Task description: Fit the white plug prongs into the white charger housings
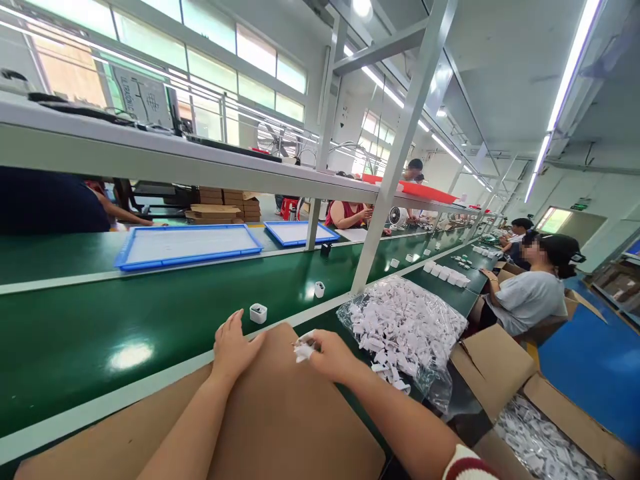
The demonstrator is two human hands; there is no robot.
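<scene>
My left hand (234, 350) is open, its fingers spread over the edge of the brown cardboard (285, 413) in front of me. Just beyond its fingertips a white oval housing (258, 314) stands on the green belt (165, 320). My right hand (327, 353) is closed on small white parts (304, 351), held between thumb and fingers above the cardboard. Farther along the belt stands another white housing (319, 289). To the right of my right hand lies a clear plastic bag (405, 327) heaped with white plastic pieces.
Blue-rimmed trays (190, 248) lie across the belt. A metal post (400, 147) rises beside the bag, carrying a shelf (200, 150). An open carton (575, 413) of white parts is at lower right. A person (533, 293) sits farther right, near white boxes (447, 274).
</scene>
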